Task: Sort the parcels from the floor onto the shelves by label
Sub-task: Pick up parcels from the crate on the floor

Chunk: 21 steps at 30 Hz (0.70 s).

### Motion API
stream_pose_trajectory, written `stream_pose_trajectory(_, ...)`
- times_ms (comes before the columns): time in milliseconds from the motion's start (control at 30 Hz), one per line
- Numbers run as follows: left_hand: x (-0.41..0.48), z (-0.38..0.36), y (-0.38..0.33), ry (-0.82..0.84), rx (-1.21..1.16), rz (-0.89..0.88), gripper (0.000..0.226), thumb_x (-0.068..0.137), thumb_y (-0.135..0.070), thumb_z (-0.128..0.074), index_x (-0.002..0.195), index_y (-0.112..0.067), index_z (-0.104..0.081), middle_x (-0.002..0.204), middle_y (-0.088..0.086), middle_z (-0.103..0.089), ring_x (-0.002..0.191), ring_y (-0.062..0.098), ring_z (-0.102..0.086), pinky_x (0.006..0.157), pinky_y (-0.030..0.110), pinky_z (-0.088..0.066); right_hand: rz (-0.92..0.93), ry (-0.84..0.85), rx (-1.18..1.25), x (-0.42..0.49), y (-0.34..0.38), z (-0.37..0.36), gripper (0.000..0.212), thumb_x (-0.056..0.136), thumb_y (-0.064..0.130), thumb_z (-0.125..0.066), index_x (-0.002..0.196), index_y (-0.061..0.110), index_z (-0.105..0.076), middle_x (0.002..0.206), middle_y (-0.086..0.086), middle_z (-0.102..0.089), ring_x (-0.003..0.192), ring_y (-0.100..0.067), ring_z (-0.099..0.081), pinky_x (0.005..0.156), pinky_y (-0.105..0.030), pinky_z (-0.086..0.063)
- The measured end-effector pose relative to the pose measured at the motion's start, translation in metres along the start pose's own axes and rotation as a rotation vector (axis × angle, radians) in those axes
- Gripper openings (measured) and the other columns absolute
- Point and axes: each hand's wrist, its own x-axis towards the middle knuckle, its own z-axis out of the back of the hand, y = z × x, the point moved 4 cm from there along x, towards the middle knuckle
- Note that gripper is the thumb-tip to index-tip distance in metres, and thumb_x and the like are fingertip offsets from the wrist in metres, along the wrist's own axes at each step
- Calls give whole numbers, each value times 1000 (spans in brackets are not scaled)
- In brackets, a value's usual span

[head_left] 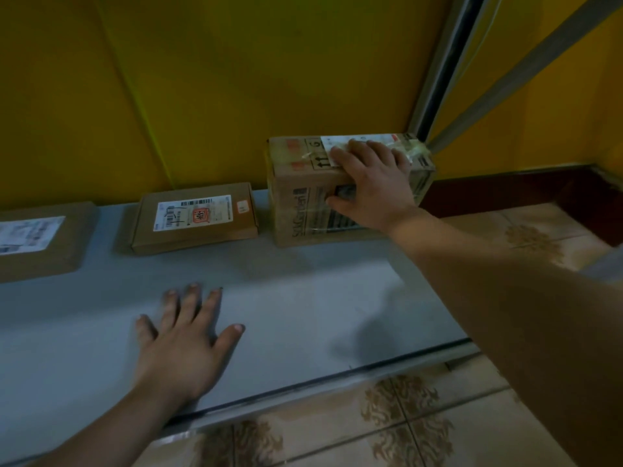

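Observation:
A tall taped cardboard parcel stands at the right end of the grey shelf, against the yellow back wall. My right hand lies over its top front edge, fingers on the white label and thumb on the front face. Left of it lies a flat cardboard parcel with a white barcode label. Another flat parcel lies at the far left, cut off by the frame. My left hand rests flat on the bare shelf with fingers spread and nothing in it.
A grey metal upright rises at the shelf's right rear corner. Patterned beige floor tiles show below the shelf's front edge and to the right. A dark skirting board runs along the right wall.

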Motion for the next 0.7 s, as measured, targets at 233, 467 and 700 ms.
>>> stream_pose_trajectory(233,0,3,-2,15,-13,9,76,87,-72,-6,153,-38,7,162,-6,14,148,22,19,117,57,-1,25,-29,14,20,-9,-10,81,79,59,-66,148,30,-38,155,-5,-35,143,-32,-27,115,-53,-15)
stream_pose_trajectory(467,0,0,0,14,-5,17,76,86,-73,-4,153,-38,8,162,-8,15,148,22,19,117,57,-1,-41,-139,51,14,-6,-21,85,73,74,-59,143,28,-44,147,-6,-40,138,-32,-30,115,-50,-11)
stream_pose_trajectory(700,1,-1,0,1,-14,7,89,75,-81,9,153,-38,7,162,-8,12,148,21,17,116,57,-1,-57,-160,77,20,-8,-28,87,75,70,-66,144,23,-42,148,-9,-37,141,-35,-26,118,-52,-3)
